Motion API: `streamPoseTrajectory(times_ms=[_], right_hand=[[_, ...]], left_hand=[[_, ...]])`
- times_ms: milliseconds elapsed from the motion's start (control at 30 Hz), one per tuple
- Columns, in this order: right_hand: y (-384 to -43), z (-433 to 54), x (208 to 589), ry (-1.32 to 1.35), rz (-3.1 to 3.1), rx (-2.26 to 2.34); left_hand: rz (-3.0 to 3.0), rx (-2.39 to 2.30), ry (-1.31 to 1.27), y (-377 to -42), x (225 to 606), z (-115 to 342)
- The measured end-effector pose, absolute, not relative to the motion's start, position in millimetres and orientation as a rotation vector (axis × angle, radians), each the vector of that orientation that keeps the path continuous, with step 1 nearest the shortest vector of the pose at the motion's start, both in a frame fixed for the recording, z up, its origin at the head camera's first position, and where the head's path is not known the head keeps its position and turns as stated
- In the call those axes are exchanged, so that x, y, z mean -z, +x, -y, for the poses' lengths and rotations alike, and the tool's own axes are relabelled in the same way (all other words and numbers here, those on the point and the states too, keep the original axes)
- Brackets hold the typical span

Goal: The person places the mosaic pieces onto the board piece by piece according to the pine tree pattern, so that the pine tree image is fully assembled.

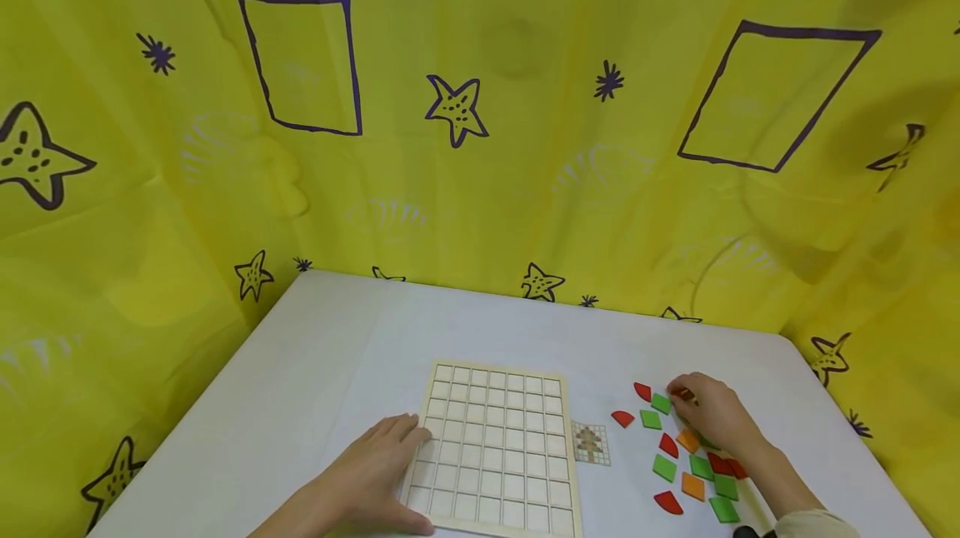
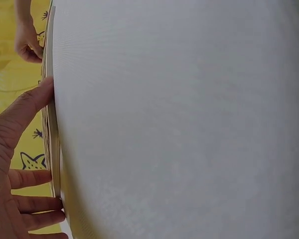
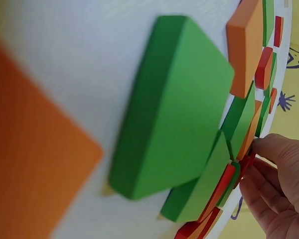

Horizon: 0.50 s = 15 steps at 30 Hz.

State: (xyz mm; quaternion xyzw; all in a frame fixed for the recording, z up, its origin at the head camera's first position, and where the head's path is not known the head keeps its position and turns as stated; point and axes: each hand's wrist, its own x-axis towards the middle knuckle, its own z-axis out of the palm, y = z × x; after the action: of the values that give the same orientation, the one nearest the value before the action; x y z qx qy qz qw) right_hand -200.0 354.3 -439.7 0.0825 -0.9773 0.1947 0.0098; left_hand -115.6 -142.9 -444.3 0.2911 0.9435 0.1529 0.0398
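Observation:
A wooden grid board [image 1: 498, 442] of square cells lies flat on the white table. My left hand [image 1: 375, 471] touches its left edge with spread fingers; in the left wrist view, the thumb [image 2: 32, 102] and fingers lie along the board's thin side. At the far end of a scatter of flat coloured pieces, my right hand [image 1: 712, 409] pinches a red piece [image 3: 246, 167], mostly hidden by the fingers. Around it lie green squares [image 1: 650, 420], orange squares [image 1: 693, 486] and red quarter-circle pieces [image 1: 667, 502].
A small card [image 1: 592, 443] with a tree pattern on a grid lies against the board's right edge. White table [image 1: 390, 321] surface extends behind the board. A yellow curtain [image 1: 517, 188] with starfish drawings surrounds the table's back and sides. A dark rounded object [image 1: 744, 532] shows near the right sleeve.

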Motion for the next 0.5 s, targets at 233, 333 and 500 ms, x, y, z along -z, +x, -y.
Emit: streamPoseTrajectory(times_ms=[233,333,500], right_hand=[[-197,-355,439,0.25,3.051,-0.611],[-195,-354,438,0.232,3.033,-0.642],[-189,-343,434,0.191,2.961,-0.702]], left_hand=[[-2.864,-0.491,0.882,-124,446,144],[-2.868,-0.499,0.881,-132,446,146],[-2.872,-0.53,0.879,-144,444,148]])
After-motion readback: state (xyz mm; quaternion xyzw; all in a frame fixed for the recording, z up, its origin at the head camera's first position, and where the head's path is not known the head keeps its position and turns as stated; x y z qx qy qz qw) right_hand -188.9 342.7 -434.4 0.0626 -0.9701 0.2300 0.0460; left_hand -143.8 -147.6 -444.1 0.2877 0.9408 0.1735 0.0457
